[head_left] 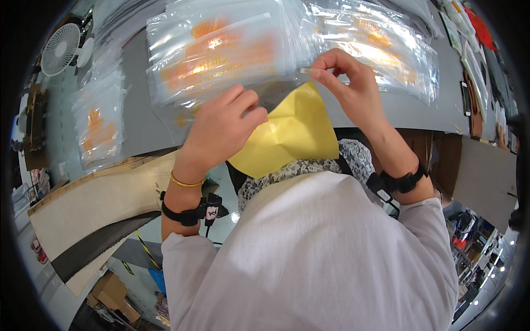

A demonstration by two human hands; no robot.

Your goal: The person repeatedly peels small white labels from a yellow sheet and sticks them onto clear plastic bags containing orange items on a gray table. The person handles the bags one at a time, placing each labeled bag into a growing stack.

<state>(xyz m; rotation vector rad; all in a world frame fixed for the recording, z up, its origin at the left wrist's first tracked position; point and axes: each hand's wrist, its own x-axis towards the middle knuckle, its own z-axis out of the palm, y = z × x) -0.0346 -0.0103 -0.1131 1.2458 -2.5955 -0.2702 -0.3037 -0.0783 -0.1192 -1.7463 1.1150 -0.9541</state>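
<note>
A creased yellow paper sheet (292, 135) hangs over the near edge of the grey table, just above my lap. My left hand (223, 127) is closed on its left side, with the fingers curled and the thumb against the paper. Above the sheet's upper right corner, my right hand (353, 85) pinches a small whitish sticker (305, 70) between thumb and index finger. Just beyond both hands lies a stack of clear plastic bags (221, 60) with orange print.
A second pile of printed clear bags (381, 52) lies at the far right, and more bags (99, 124) lie at the left. A white fan (59, 49) stands at far left. A phone (465, 98) rests near the table's right side, above a cardboard box (486, 171).
</note>
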